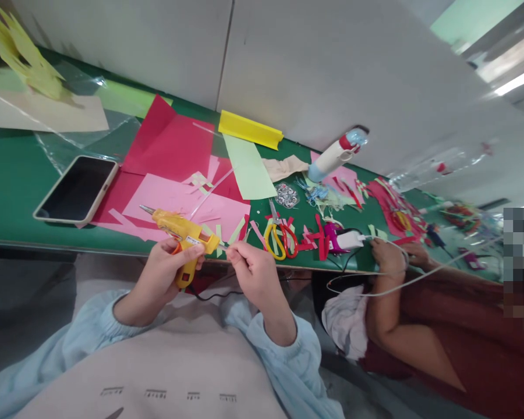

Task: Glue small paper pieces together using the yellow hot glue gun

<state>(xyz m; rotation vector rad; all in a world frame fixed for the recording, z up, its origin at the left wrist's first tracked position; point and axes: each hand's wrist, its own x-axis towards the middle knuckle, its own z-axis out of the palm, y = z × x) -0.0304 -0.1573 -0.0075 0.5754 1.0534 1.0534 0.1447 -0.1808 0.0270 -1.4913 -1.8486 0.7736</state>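
Right, my left hand (165, 265) is wrapped round the yellow glue gun (183, 227) at the near edge of the bench (9, 169), nozzle (147, 209) slanting away leftward; my right hand (255, 272), nearer its rear, pinches a rod (222, 247) roughly along its long axis.

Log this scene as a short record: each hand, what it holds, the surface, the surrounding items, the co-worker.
Left hand: grips the yellow glue gun by its handle
Right hand: pinches a thin stick at the gun's rear
Nozzle: points left in the picture
Surface: green table
Left of gun: phone, lying flat
Right of gun: scissors, red and yellow handles
Farther back: pale green sheet, bottle
Co-worker's hand: beside a white plug
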